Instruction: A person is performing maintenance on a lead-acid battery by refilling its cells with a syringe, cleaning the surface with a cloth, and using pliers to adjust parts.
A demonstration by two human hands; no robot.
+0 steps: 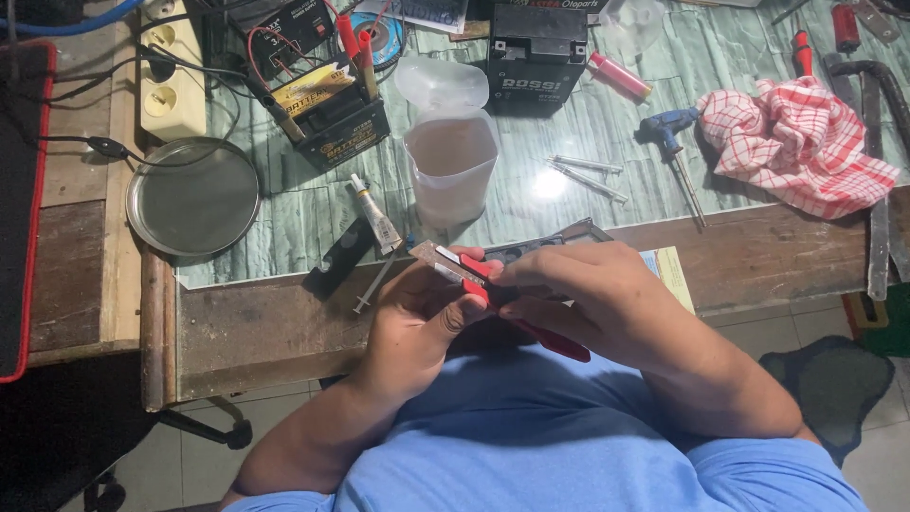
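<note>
- As I scan from the left edge, a cream power strip point(172, 71) lies at the back of the bench point(284, 313), with a round metal tray point(193, 197) just in front of it.
- Next comes a black battery point(334, 116) with a yellow label across its top and red-tipped leads touching it.
- A small white tube point(375, 216) lies tilted near the bench edge, a syringe point(373, 285) just below it.
- My left hand point(422, 318) is curled under a small flat piece point(445, 261), its grip clenched on that piece.
- My right hand point(588, 294) is closed around the red-handled pliers point(517, 308), whose nose meets the piece over my lap.
- Risk, as I judge it: the piece is held off the bench, so a slip of the pliers could pinch the left fingers or drop it to the floor.
- A translucent jug point(450, 156) stands close behind; a jerked elbow might tip it.
- A second black battery point(536, 52) with pale lettering sits further back.
- A red-checked cloth point(791, 142) lies bunched at the right.
</note>
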